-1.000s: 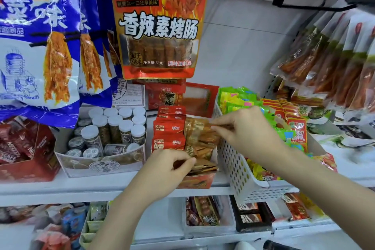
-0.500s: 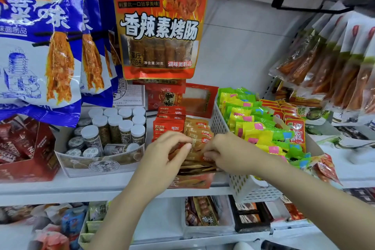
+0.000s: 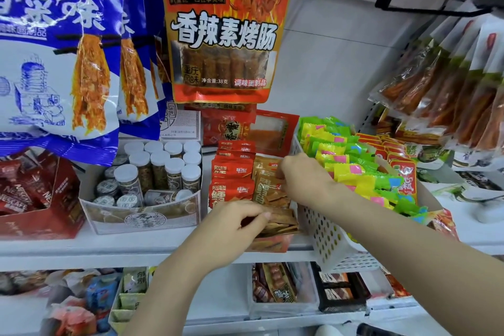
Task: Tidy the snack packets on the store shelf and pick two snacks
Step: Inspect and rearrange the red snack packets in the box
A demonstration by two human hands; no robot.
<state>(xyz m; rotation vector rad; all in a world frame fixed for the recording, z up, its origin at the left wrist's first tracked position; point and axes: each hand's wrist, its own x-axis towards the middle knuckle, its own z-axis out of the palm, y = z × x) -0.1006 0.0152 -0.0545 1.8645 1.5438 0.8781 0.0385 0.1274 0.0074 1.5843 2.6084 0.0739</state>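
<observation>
Both hands work the small golden-brown foil snack packets (image 3: 272,194) on the white shelf (image 3: 109,247).

Left hand (image 3: 231,229), at 6 o'clock of the stack, pinches the front packets; right hand (image 3: 302,180), at 3 o'clock beside the white perforated plastic basket (image 3: 332,243), curls onto the rear ones.

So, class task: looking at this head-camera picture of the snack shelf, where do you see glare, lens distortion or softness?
Head view: even, bright light with few hard shadows; glare streaks on the glossy blue bags and the clear packets hanging at right; wide-angle bending curves the shelf edge and the frame's sides; print on the small brown packets between the left hand and right hand is soft.
</observation>
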